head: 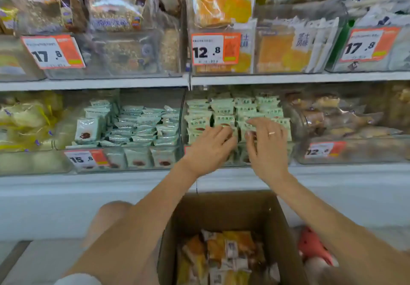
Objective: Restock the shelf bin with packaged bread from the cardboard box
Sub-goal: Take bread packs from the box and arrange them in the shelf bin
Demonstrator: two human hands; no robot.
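Both hands reach into the clear shelf bin (295, 151) on the lower shelf, where pale green bread packets (224, 109) stand in tight rows. The left hand (210, 145) lies palm down on the front rows, fingers loosely bent over the packet tops; whether it grips one cannot be told (motion blur smears the fingertips). The right hand (266, 142), with a ring (271, 133) on one finger, has its fingers curled down onto the packets just beside the left hand, and its hold cannot be told either.

Below the arms stands the open cardboard box (224, 213), on the floor against the shelf's white base. Inside it lie orange-and-yellow packaged breads (221, 253) in clear wrappers, piled loosely.

To the left, a neighbouring bin (124, 169) holds silvery-green packets with a 15.8 price tag (85, 158) on its front. The upper shelf carries bins of loaves and orange toast packs, with tags reading 17.8 (52, 51) and 12.8 (214, 48). A pink perforated shoe (315, 244) shows to the right of the box.
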